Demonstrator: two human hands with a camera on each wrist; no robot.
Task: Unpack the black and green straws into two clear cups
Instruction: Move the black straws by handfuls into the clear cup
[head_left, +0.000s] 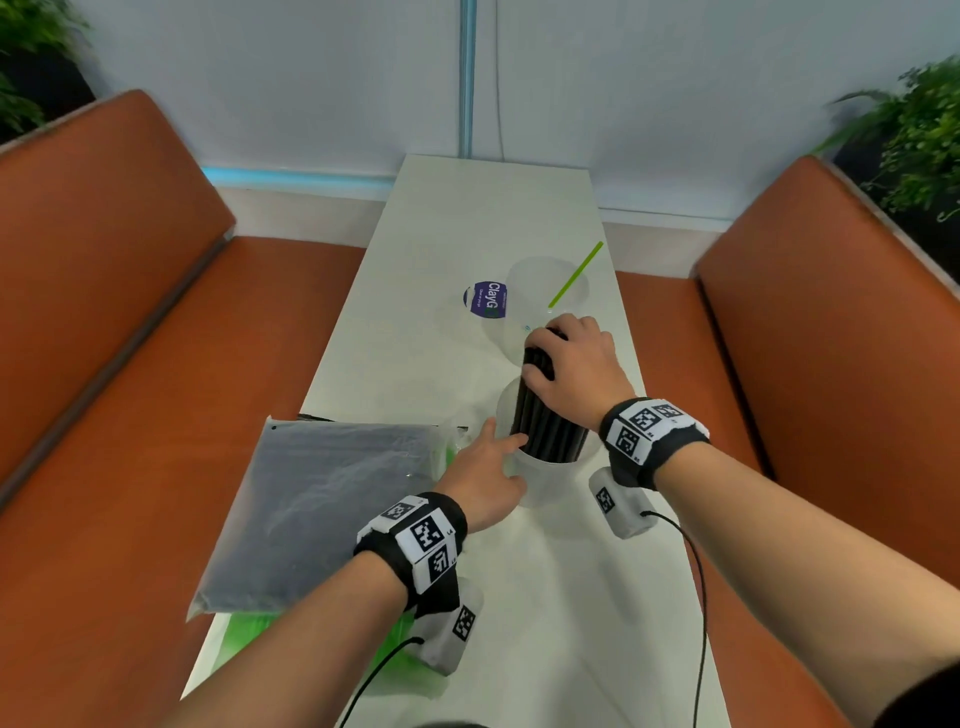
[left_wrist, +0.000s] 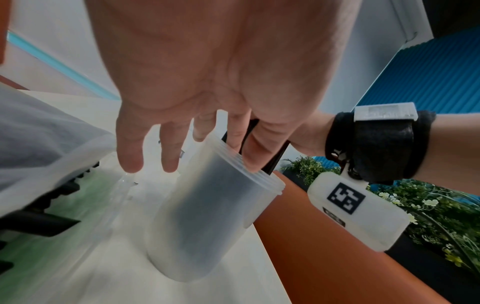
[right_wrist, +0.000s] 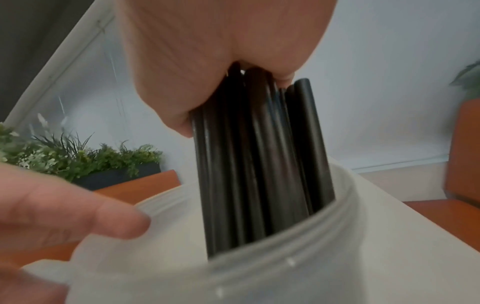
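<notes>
The right hand (head_left: 576, 364) clamps the bundle of black plastic straws (head_left: 545, 415) standing in the near frosted clear plastic cup (head_left: 545, 478), so the left hand (head_left: 483, 478), fingers spread, should steady its rim before release.

White table (head_left: 519, 208) between orange benches (head_left: 130, 312) — pale wall (head_left: 311, 78), leafy plants (head_left: 914, 130) behind.

My right hand (head_left: 574, 370) covers the top ends of the bundle of black plastic straws (head_left: 545, 415), so I cannot count them. Their lower ends blur behind the frosted wall of the clear plastic cup (head_left: 545, 478) beside my left hand (head_left: 480, 480). Left of that hand, a dark plastic packet (head_left: 322, 499) hides most of the green one (head_left: 249, 634) beneath.
</notes>
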